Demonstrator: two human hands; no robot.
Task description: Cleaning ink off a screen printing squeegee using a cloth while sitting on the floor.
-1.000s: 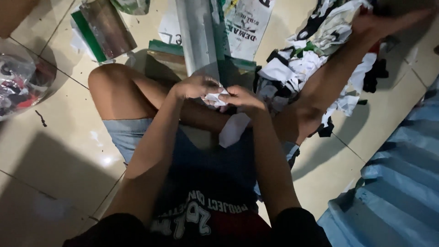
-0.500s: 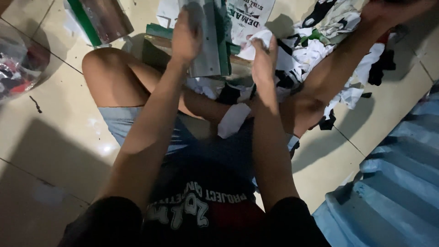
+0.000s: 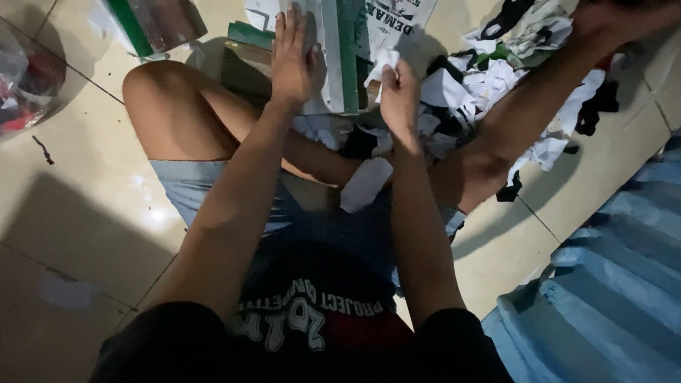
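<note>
I sit on a tiled floor with my legs folded. My left hand (image 3: 294,60) lies flat, fingers spread, on a long grey and green flat tool (image 3: 333,64) that stands in front of my knees. My right hand (image 3: 399,96) is closed on a small white fabric scrap (image 3: 383,65) held just right of the tool. Another white scrap (image 3: 365,183) rests on my lap between my arms. A heap of white, black and green fabric scraps (image 3: 496,78) covers my right leg and the floor beyond it.
A clear plastic bag with red and dark scraps (image 3: 25,78) lies at the far left. A green-edged flat packet (image 3: 159,25) sits at the top left. Blue pleated fabric (image 3: 610,298) fills the lower right. White printed bag (image 3: 401,18) lies behind the tool.
Both hands rose from my lap toward the tool. My left hand has settled flat on it, and my right hand has closed on a white scrap beside it.
</note>
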